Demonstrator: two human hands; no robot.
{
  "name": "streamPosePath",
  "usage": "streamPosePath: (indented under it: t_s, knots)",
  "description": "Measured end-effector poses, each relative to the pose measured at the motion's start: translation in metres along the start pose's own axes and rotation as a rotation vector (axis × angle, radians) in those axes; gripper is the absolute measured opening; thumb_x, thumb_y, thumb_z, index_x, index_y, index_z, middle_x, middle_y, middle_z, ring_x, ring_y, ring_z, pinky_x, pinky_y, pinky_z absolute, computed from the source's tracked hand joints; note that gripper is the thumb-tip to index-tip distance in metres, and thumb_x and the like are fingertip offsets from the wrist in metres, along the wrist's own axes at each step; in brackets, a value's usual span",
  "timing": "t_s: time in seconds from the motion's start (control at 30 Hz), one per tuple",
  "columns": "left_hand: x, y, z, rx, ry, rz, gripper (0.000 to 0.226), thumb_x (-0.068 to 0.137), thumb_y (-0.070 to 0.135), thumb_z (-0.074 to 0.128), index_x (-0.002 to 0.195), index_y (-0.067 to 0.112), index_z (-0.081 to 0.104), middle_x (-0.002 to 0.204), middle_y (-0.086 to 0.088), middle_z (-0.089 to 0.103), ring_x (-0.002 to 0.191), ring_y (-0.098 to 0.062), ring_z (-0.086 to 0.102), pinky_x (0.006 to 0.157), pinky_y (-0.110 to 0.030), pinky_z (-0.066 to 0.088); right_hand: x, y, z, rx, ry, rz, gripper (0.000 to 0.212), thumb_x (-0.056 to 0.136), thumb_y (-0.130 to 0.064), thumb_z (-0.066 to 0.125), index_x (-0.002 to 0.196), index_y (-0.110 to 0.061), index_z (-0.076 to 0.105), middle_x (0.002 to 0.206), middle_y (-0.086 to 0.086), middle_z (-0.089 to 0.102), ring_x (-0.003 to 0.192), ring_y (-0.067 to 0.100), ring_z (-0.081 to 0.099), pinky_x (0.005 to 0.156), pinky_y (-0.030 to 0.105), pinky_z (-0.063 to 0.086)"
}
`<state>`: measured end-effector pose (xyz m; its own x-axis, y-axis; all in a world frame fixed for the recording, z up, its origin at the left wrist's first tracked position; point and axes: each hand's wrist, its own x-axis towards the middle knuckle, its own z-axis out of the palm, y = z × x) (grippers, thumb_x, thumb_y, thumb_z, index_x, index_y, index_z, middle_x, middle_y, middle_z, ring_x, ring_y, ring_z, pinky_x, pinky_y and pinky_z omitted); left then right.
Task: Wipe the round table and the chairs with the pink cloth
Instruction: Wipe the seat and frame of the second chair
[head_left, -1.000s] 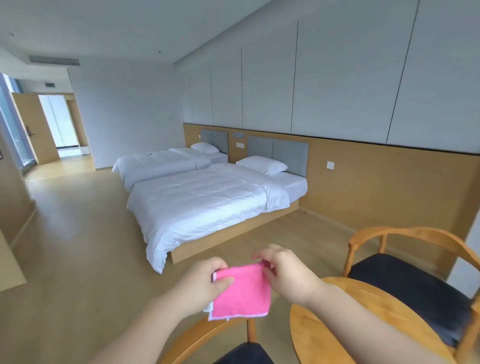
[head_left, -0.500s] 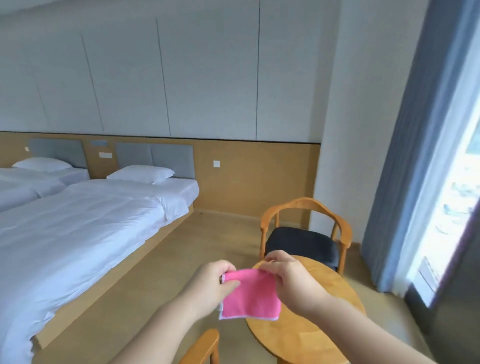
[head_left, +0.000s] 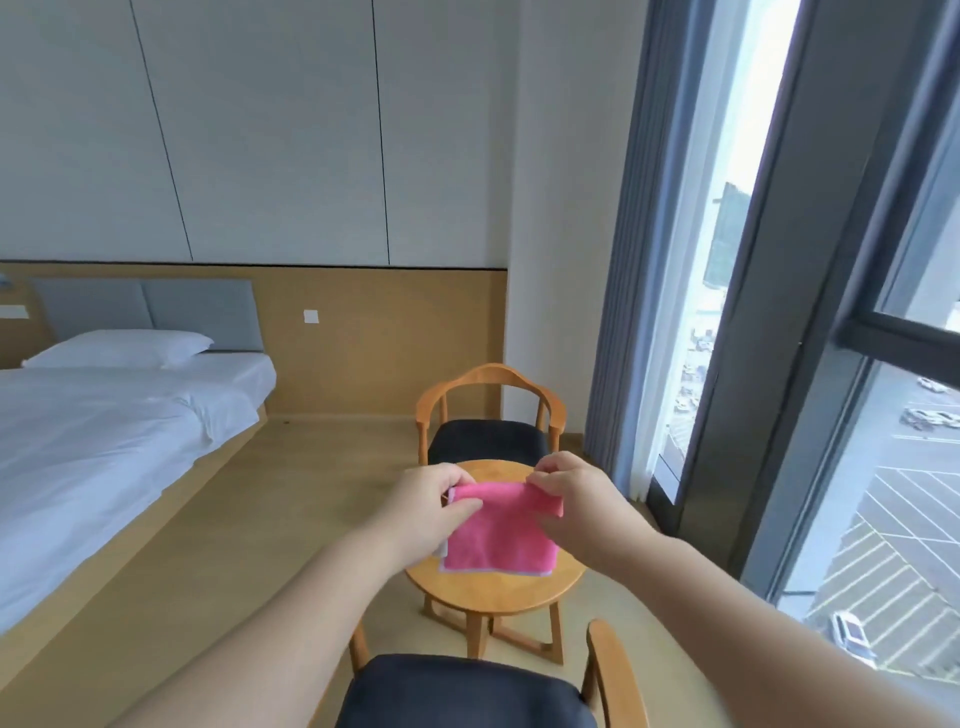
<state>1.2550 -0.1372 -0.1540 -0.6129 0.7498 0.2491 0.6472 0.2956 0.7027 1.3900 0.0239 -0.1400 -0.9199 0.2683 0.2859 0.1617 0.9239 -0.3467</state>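
Where window meets bed (head_left: 119, 441), round table (head_left: 498, 592).

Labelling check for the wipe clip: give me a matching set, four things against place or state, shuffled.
Things:
1. pink cloth
2. round table
3. far chair
4. pillow

Places or states:
A. on the bed
B. pinched at its top edge by both hands
C. between the two chairs
D. beyond the table, by the curtain

Pairs: 1-B, 2-C, 3-D, 4-A
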Motion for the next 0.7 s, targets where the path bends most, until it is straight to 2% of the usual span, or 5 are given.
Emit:
streamPosePath:
  t_s: [0.1, 0.27, 0.47, 0.6, 0.7]
  knots:
    - [-0.037, 0.021, 0.015, 0.004, -0.029, 0.028, 0.01, 0.09, 0.032, 0.06, 0.08, 0.032, 0.064, 0.079, 0.009, 0.065, 0.073, -0.011, 0.064, 0.058, -0.028, 0.056, -0.047, -0.002, -0.005, -0.034, 0.009, 0.039, 0.038, 0.094, -0.005, 0.055, 0.129, -0.017, 0.061, 0.134, -0.003, 0.047, 0.118, 0.019, 0.051, 0.098, 0.023, 0.046]
    - [-0.103, 0.053, 0.029, 0.031, -0.052, 0.042, 0.011, 0.089, 0.041, 0.059, 0.081, 0.034, 0.063, 0.084, 0.01, 0.064, 0.082, -0.01, 0.063, 0.065, -0.037, 0.059, -0.116, -0.018, -0.021, -0.055, 0.004, 0.043, 0.035, 0.096, -0.007, 0.053, 0.129, -0.017, 0.062, 0.133, -0.001, 0.05, 0.118, 0.018, 0.052, 0.1, 0.024, 0.046]
    - [-0.156, 0.069, 0.025, 0.002, -0.061, 0.069, 0.011, 0.089, 0.044, 0.059, 0.082, 0.036, 0.062, 0.085, 0.012, 0.064, 0.083, -0.009, 0.063, 0.057, -0.024, 0.058, -0.169, -0.053, -0.037, -0.103, 0.007, 0.035, 0.036, 0.095, -0.004, 0.055, 0.127, -0.018, 0.063, 0.128, -0.001, 0.054, 0.116, 0.018, 0.053, 0.098, 0.026, 0.047]
    - [-0.177, 0.061, 0.024, -0.047, -0.104, 0.066, 0.011, 0.09, 0.038, 0.061, 0.08, 0.034, 0.063, 0.083, 0.01, 0.066, 0.079, -0.007, 0.063, 0.054, -0.014, 0.05, -0.192, -0.071, -0.031, -0.1, 0.0, 0.081, 0.034, 0.095, -0.002, 0.048, 0.119, -0.016, 0.068, 0.118, 0.001, 0.061, 0.108, 0.018, 0.057, 0.095, 0.03, 0.049]
    - [-0.189, 0.042, 0.025, -0.018, -0.142, 0.093, 0.013, 0.091, 0.034, 0.06, 0.08, 0.03, 0.064, 0.08, 0.01, 0.067, 0.077, -0.006, 0.062, 0.059, -0.018, 0.05, -0.208, -0.086, -0.007, -0.105, -0.002, 0.157, 0.034, 0.09, 0.0, 0.044, 0.106, -0.012, 0.071, 0.105, 0.004, 0.064, 0.097, 0.022, 0.058, 0.087, 0.035, 0.049]
